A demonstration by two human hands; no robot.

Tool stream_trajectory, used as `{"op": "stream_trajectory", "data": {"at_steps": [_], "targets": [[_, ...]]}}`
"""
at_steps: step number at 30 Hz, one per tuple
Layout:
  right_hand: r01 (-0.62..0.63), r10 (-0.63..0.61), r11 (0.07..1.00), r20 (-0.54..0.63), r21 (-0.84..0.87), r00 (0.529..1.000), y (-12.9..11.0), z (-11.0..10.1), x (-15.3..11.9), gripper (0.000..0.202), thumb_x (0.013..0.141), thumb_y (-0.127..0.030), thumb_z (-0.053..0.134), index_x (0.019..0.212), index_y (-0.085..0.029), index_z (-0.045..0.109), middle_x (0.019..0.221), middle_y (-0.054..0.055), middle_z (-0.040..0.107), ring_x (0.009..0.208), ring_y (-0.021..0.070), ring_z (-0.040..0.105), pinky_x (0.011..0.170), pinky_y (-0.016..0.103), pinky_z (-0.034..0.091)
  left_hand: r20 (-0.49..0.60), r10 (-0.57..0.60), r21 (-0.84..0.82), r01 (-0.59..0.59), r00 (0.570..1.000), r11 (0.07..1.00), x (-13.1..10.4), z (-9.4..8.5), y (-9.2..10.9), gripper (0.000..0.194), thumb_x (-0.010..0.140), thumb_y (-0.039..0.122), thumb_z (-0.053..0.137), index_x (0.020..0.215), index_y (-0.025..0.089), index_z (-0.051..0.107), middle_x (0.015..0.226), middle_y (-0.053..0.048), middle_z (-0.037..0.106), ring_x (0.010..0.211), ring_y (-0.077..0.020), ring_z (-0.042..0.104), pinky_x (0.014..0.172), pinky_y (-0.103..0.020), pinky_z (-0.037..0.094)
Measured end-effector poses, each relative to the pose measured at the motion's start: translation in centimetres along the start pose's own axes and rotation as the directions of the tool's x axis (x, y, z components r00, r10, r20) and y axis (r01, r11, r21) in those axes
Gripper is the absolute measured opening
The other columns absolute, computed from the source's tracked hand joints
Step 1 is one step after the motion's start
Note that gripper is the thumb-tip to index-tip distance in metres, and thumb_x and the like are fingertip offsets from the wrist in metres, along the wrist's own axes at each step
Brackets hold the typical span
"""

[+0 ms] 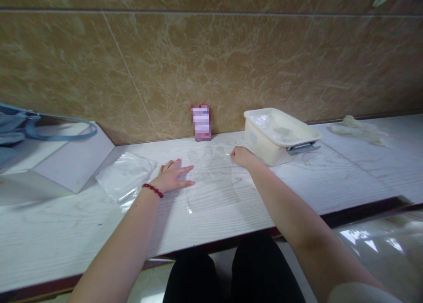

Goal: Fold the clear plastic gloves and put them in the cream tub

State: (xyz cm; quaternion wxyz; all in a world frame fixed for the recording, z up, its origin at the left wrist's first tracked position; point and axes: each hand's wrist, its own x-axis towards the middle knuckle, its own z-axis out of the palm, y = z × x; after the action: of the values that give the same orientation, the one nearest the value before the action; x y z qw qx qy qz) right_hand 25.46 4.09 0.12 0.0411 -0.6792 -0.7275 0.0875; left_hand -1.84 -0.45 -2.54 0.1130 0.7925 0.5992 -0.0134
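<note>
Seemingly to keep the clear plastic bag (213, 173) flat, the right hand (243, 156) pinches its edge; the left hand (171, 178) spreads opposite.

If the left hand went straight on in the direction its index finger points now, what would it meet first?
The left hand would most likely meet the clear plastic film, just ahead of its fingertips; the film is see-through, so I cannot tell whether they touch.
</note>
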Motion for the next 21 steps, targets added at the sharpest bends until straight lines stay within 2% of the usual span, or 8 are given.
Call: {"op": "stream_trajectory", "data": {"at_steps": [4, 7, 10, 13, 17, 21], "targets": [[-0.023, 0.026, 0.998, -0.049, 0.052, 0.998, 0.0, 0.3, 0.3, 0.026, 0.078, -0.018, 0.038, 0.091, -0.008, 0.059, 0.09, 0.015, 0.063, 0.084, 0.0211, 0.059, 0.068, 0.026, 0.042, -0.018, 0.021, 0.007, -0.021, 1.0, 1.0, 0.1, -0.1, 0.0, 0.074, 0.061, 0.07, 0.041, 0.125, 0.035, 0.036, 0.139, -0.008, 0.023, 0.126, -0.0371, 0.013, 0.094, -0.056, 0.014], [-0.033, 0.045, 0.99, -0.087, 0.139, 0.995, -0.2, 0.4, 0.2, 0.024, 0.078, -0.023, 0.041, 0.094, -0.012, 0.055, 0.089, 0.012, 0.064, 0.082, 0.0199, 0.059, 0.066, 0.025, 0.042, -0.11, 0.061, 0.007, -0.061, 0.992, 0.998, 0.4, -0.1, 0.0, 0.069, 0.069, 0.065, 0.034, 0.128, 0.029, 0.034, 0.136, -0.009, 0.03, 0.125, -0.0314, 0.021, 0.097, -0.049, 0.018], [-0.041, 0.069, 0.968, -0.107, 0.249, 0.992, -0.5, 0.4, 0.0, 0.031, 0.079, -0.034, 0.043, 0.101, -0.013, 0.049, 0.086, 0.011, 0.064, 0.079, 0.0184, 0.059, 0.066, 0.025, 0.041, -0.206, 0.116, 0.008, -0.117, 0.972, 0.993, 0.7, 0.1, 0.0, 0.065, 0.075, 0.06, 0.031, 0.127, 0.021, 0.037, 0.132, -0.01, 0.037, 0.123, -0.0252, 0.028, 0.099, -0.039, 0.021], [-0.035, 0.067, 0.944, -0.089, 0.329, 0.994, -0.9, 0.3, -0.3, 0.038, 0.082, -0.041, 0.038, 0.106, -0.013, 0.044, 0.083, 0.01, 0.064, 0.072, 0.0163, 0.059, 0.065, 0.025, 0.041, -0.242, 0.151, -0.001, -0.156, 0.958, 0.988, 0.9, 0.4, -0.1, 0.062, 0.076, 0.058, 0.033, 0.125, 0.021, 0.04, 0.129, -0.009, 0.041, 0.121, -0.0244, 0.031, 0.099, -0.039, 0.023], [0.035, 0.01, 0.916, -0.109, 0.401, 0.994, -1.4, 0.1, -0.7, 0.038, 0.085, -0.044, 0.031, 0.107, -0.015, 0.042, 0.084, 0.01, 0.063, 0.068, 0.015, 0.059, 0.065, 0.025, 0.04, -0.27, 0.171, 0.013, -0.174, 0.947, 0.985, 0.9, 0.7, -0.2, 0.06, 0.077, 0.058, 0.031, 0.123, 0.022, 0.042, 0.129, -0.009, 0.041, 0.119, -0.0241, 0.033, 0.098, -0.04, 0.025], [0.185, -0.114, 0.874, -0.181, 0.448, 0.977, -1.4, 0.2, -1.0, 0.038, 0.087, -0.045, 0.026, 0.109, -0.017, 0.04, 0.091, 0.01, 0.062, 0.067, 0.0136, 0.059, 0.065, 0.025, 0.041, -0.285, 0.204, 0.042, -0.2, 0.937, 0.979, 1.0, 0.8, -0.2, 0.062, 0.077, 0.059, 0.028, 0.122, 0.019, 0.043, 0.127, -0.011, 0.043, 0.118, -0.0238, 0.035, 0.097, -0.038, 0.027]]}}
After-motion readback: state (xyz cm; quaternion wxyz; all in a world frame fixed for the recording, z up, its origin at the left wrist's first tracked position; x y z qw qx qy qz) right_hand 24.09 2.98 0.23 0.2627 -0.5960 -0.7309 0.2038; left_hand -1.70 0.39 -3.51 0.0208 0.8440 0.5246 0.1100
